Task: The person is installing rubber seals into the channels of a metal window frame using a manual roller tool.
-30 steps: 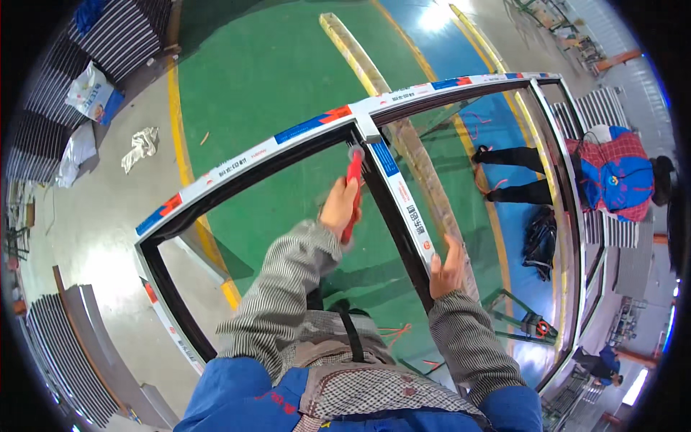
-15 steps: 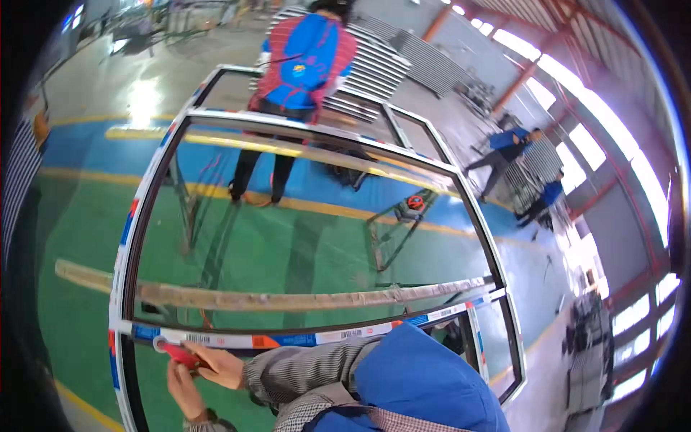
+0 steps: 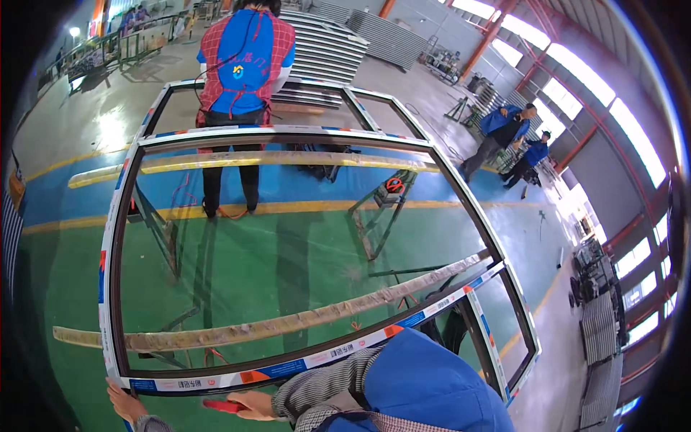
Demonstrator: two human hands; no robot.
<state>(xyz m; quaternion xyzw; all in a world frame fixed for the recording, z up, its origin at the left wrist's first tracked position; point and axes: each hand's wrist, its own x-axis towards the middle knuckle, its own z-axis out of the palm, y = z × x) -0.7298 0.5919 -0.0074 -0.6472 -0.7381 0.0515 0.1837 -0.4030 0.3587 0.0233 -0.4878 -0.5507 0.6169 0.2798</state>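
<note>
A large window frame, wrapped in printed white, blue and orange protective film, lies across two padded supports in front of me. At its near left corner my left hand closes over the side member. My right hand is just below the near rail, closed around a red-handled tool. The tool points left, apart from the rail, and its exact kind cannot be made out.
The near padded bar and far padded bar carry the frame on metal trestles. Beyond its far side stands a person in a blue apron. Two people are at the right. Stacked profiles stand behind.
My hands have come apart: the left went left and down onto the frame's corner, the right moved right and down with the red-handled tool. The view has shifted, and the people at right are closer together.
</note>
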